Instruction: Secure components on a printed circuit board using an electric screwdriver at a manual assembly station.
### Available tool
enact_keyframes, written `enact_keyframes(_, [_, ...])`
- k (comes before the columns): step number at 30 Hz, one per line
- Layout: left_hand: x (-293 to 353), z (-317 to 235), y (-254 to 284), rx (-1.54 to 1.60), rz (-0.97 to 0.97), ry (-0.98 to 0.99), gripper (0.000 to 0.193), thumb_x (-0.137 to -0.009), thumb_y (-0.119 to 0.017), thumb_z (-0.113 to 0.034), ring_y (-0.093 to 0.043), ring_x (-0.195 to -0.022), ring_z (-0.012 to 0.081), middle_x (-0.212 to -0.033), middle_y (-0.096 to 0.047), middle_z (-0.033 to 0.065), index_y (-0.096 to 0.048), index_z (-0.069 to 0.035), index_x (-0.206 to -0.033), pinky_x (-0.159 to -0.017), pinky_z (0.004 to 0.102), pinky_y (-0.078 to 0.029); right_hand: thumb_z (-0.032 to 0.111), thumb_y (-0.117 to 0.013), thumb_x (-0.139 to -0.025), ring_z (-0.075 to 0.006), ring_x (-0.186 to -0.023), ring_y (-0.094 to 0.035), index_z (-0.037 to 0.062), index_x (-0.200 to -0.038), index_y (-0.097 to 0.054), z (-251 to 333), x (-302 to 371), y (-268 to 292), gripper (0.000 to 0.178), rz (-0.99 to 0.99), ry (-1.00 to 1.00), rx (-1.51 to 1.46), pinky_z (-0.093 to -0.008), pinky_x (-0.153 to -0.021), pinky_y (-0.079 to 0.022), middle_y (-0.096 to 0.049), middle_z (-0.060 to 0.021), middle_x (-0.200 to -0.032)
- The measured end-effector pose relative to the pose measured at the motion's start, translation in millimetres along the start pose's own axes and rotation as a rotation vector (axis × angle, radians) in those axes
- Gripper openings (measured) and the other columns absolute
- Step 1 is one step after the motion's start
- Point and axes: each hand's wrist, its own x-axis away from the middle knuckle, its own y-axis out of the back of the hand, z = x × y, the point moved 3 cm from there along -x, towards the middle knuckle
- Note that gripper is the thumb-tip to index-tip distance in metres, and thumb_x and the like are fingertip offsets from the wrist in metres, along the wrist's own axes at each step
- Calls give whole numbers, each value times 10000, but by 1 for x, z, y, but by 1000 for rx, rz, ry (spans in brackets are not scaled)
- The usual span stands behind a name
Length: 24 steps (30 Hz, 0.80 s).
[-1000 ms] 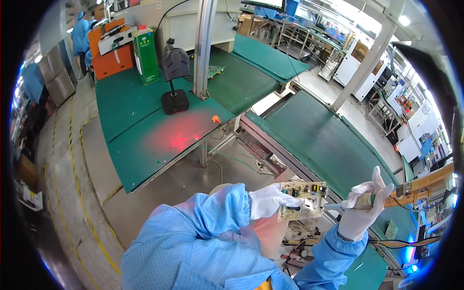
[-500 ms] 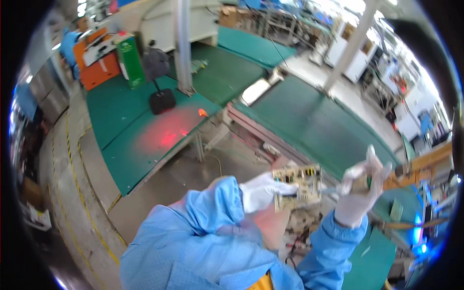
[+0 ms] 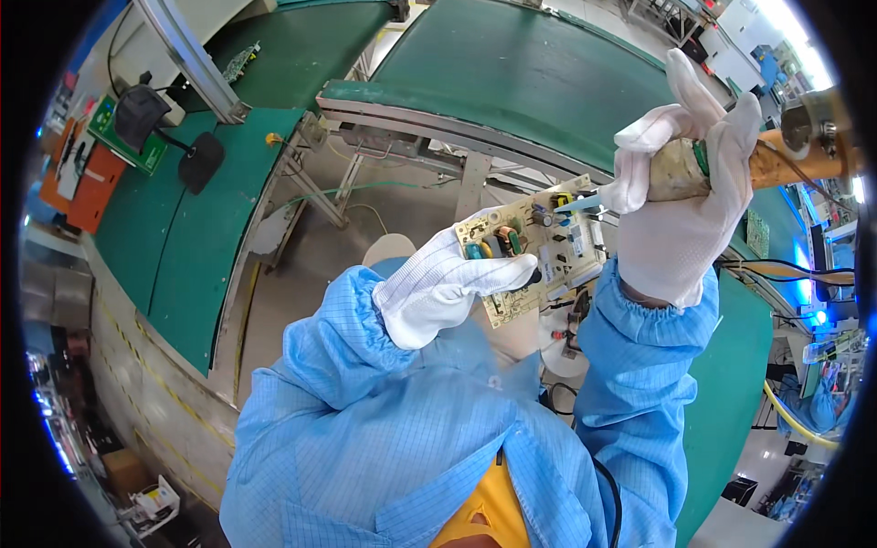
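Observation:
A circuit board (image 3: 548, 242), pale with copper coils, capacitors and other parts, is tilted in front of my chest. My left hand (image 3: 448, 288), white-gloved, grips its left end, thumb across the face and fingers mostly hidden beneath. My right hand (image 3: 676, 201), also gloved, is raised at the board's upper right with some fingers stretched upward. From its pinched fingertips a thin light-blue pointed tool (image 3: 582, 203) reaches the board's upper right edge; whether it touches is unclear. A worn beige lump with a green band (image 3: 678, 171) shows inside the right hand.
A green-topped conveyor (image 3: 521, 64) with a metal rail runs beyond my hands. At left, a green bench (image 3: 192, 247) carries a black stand (image 3: 199, 164). A wooden bar (image 3: 795, 163) juts in close to my right hand. Cables (image 3: 786, 271) hang at right.
The view has swung, so the bench sits farther left and my hands look larger. The board has tilted, its right end upward. Both hands keep their holds, and the blue tool's tip shows more clearly.

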Motion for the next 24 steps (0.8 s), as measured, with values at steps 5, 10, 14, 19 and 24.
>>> enact_keyframes(5, [2, 21, 9, -198, 197, -279, 522, -960, -480, -466, -546, -1160, 261, -1313, -508, 161, -563, -69, -1289, -987, 358, -437, 319, -234, -1020, -115, -543, -498, -61, -1204, -582, 2, 1, 5, 547, 49, 293, 294, -241, -469, -431, -574, -67, -714])
enact_keyframes(10, [2, 16, 9, -355, 228, -355, 594, -948, -411, -552, -524, -1197, 309, -1344, -474, 192, -575, -94, -1290, -1010, 395, -422, 290, -228, -1018, -125, -593, -542, -64, -1207, -584, 7, 5, 2, 537, 94, 521, 528, -252, -493, -470, -576, -71, -740])
enact_keyframes(14, [0, 12, 4, -316, 234, -325, 575, -957, -416, -531, -532, -1189, 310, -1323, -494, 192, -573, -90, -1290, -1004, 394, -428, 267, -248, -1028, -126, -583, -550, -66, -1174, -607, 17, 10, 0, 512, 136, 143, 200, -247, -485, -474, -578, -70, -732])
enact_keyframes(19, [-1, 20, 10, -322, 237, -334, 493, -991, -433, -445, -545, -1176, 303, -1303, -516, 182, -560, -82, -1299, -987, 372, -443, 291, -261, -1038, -119, -535, -530, -64, -1175, -607, 25, 13, -2, 514, 57, 219, 426, -228, -450, -448, -580, -76, -719])
enact_keyframes(24, [4, 2, -3, -495, 145, -307, 460, -1016, -390, -398, -563, -1149, 318, -1300, -522, 175, -552, -81, -1307, -976, 370, -451, 299, -265, -1041, -117, -515, -522, -65, -1176, -605, 24, 13, 0, 516, 18, 258, 537, -221, -438, -442, -582, -78, -711])
